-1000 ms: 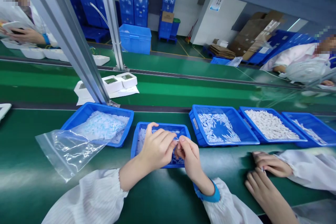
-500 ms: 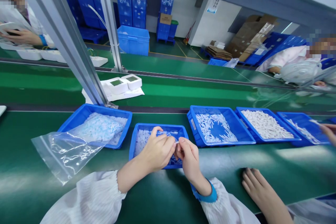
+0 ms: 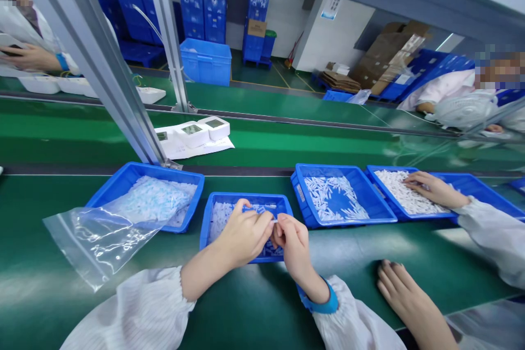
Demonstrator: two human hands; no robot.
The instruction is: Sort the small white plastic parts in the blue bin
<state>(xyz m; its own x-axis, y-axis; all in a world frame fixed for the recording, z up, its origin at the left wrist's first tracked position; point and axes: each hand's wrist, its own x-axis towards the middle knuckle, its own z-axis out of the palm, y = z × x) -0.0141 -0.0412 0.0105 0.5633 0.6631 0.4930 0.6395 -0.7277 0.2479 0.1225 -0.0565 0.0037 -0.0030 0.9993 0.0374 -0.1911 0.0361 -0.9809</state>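
Note:
My left hand (image 3: 244,234) and my right hand (image 3: 292,241) meet over the front of a small blue tray (image 3: 213,209) of small white parts. Both pinch a tiny white part (image 3: 274,221) between their fingertips. Each hand's fingers are curled closed. White sleeves cover both my arms, and a blue band (image 3: 320,304) circles my right wrist.
A blue tray with a clear plastic bag (image 3: 94,235) spilling out lies to the left. Three more blue trays of white parts (image 3: 336,198) stand to the right. A co-worker's hand (image 3: 432,188) reaches into one; another hand (image 3: 404,295) rests on the green belt. White devices (image 3: 197,132) sit on the far conveyor.
The co-worker's far hand has moved from the belt into the tray of white parts at right. The white devices have drifted right on the far conveyor. My hands stay pinching.

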